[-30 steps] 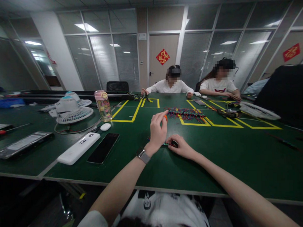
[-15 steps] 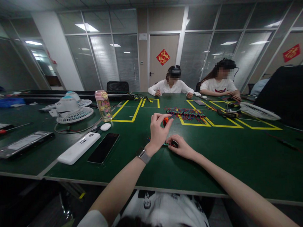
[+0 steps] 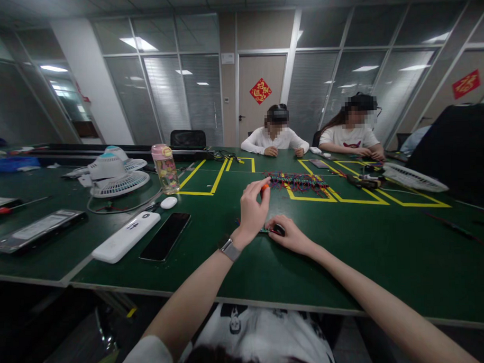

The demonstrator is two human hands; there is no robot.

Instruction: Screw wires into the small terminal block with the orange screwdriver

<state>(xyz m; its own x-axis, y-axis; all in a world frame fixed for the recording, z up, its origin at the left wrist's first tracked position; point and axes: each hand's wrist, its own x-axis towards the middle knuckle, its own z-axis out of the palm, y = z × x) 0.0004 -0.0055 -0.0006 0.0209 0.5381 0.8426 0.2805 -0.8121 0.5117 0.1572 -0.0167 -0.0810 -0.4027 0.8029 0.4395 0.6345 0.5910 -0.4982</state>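
Note:
My left hand (image 3: pixel 254 208), with a watch at the wrist, is raised just above the table. Its thumb and fingers close around a small orange thing (image 3: pixel 265 186), mostly hidden, whose kind I cannot make out. Beside and below it, my right hand (image 3: pixel 289 234) rests low over the table, fingers curled on a small green circuit board (image 3: pixel 263 231). A dark rounded piece (image 3: pixel 279 230) shows between the right fingers and thumb. Part of the board is covered by my hands. Beyond them lies a row of circuit boards with red and blue wires (image 3: pixel 301 183).
On the left are a black phone (image 3: pixel 165 237), a white power bank (image 3: pixel 127 237), a white case (image 3: pixel 168 203), a drink bottle (image 3: pixel 166 169) and white fans (image 3: pixel 120 175). Yellow tape (image 3: pixel 314 198) marks the green table (image 3: pixel 229 277). Two people sit across.
My left thumb and fingers have drawn closer together around the orange thing, and less of it shows. My right hand stays put. The person opposite has lowered a hand to the table.

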